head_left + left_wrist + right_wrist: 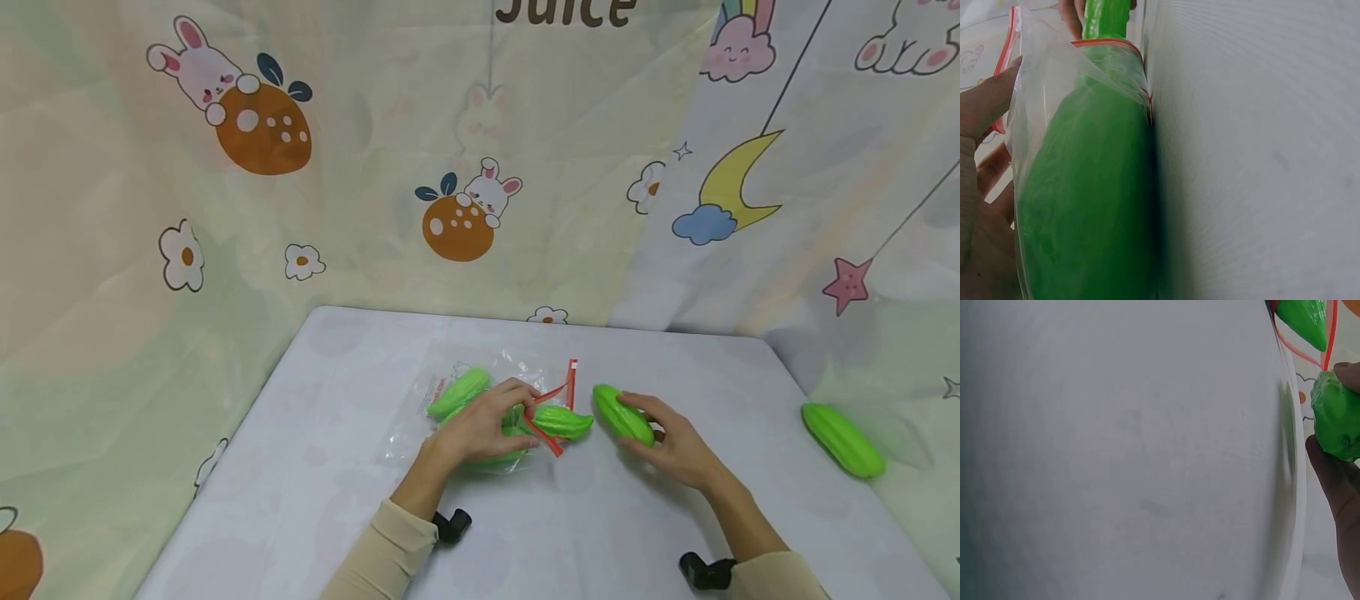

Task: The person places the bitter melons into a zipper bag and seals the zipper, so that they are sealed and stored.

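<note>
A clear zip bag (pixel 405 421) with a red closure (pixel 572 383) lies on the table, holding several green bitter melons (pixel 459 392). My left hand (pixel 480 423) lies over the bag and pinches it near its mouth, hiding part of the contents. One bitter melon (pixel 562 422) pokes out through the red-edged opening. Just right of that opening, my right hand (pixel 678 446) grips another bitter melon (pixel 622 414) between thumb and fingers. In the left wrist view, a large bitter melon (pixel 1091 200) shows through the plastic, beside the left thumb (pixel 988 103).
One more bitter melon (pixel 843 440) lies by the table's right edge. The white table (pixel 585 525) meets printed cloth walls (pixel 375 125) at its back. Black devices (pixel 452 527) are worn at both wrists.
</note>
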`<act>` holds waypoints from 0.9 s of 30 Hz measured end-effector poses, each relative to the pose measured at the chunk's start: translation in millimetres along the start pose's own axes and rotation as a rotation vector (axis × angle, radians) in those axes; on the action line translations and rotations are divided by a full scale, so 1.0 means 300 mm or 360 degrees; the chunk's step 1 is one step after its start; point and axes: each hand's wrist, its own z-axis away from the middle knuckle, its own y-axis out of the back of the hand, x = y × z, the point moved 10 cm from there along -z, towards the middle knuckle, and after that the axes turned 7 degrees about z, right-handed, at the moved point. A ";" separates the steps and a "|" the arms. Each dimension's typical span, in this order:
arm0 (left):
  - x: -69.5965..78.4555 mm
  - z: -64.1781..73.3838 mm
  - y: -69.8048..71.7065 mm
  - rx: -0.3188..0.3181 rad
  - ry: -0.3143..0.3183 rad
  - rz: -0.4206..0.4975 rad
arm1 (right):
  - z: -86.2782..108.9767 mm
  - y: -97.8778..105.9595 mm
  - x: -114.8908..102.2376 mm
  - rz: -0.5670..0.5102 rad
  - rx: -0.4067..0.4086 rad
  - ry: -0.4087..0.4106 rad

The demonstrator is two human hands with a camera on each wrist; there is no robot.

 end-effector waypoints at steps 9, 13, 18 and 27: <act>0.006 0.001 0.002 -0.0004 0.0003 -0.0006 | 0.000 -0.028 0.001 -0.0064 -0.0086 -0.0019; 0.005 -0.001 0.002 0.0008 -0.0015 -0.0006 | -0.002 -0.031 -0.013 -0.0088 -0.0097 0.0019; 0.000 -0.001 0.000 0.0009 -0.0011 0.0002 | -0.005 -0.041 -0.012 -0.0111 -0.0135 -0.0035; 0.002 -0.002 0.002 0.0004 -0.0024 -0.0016 | -0.017 -0.049 -0.020 -0.0133 -0.0151 -0.0047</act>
